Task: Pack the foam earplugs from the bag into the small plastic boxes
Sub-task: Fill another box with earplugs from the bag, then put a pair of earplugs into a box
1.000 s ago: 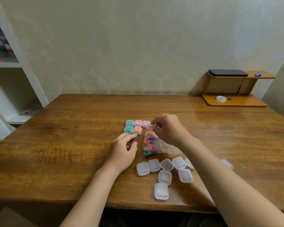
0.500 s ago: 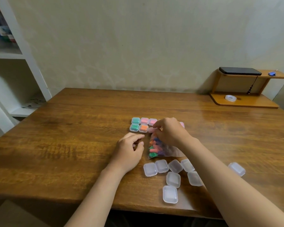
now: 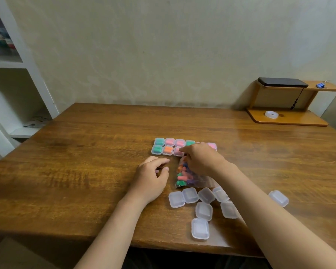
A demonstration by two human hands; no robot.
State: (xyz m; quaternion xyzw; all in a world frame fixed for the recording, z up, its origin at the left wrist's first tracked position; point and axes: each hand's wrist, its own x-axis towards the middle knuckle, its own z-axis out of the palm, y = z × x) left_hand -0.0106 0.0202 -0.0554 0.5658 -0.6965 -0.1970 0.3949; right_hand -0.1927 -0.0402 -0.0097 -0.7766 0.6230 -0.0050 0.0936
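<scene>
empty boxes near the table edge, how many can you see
8 empty boxes: four in a row below the bag, two under those, one nearest the edge, one far right. The right forearm may hide more.

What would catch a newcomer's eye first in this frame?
Two rows of filled boxes, green, pink and orange, sit mid-table, with the right hand touching a pink one. Just nearer lies the bag of earplugs; empty clear boxes scatter toward the near edge.
</scene>
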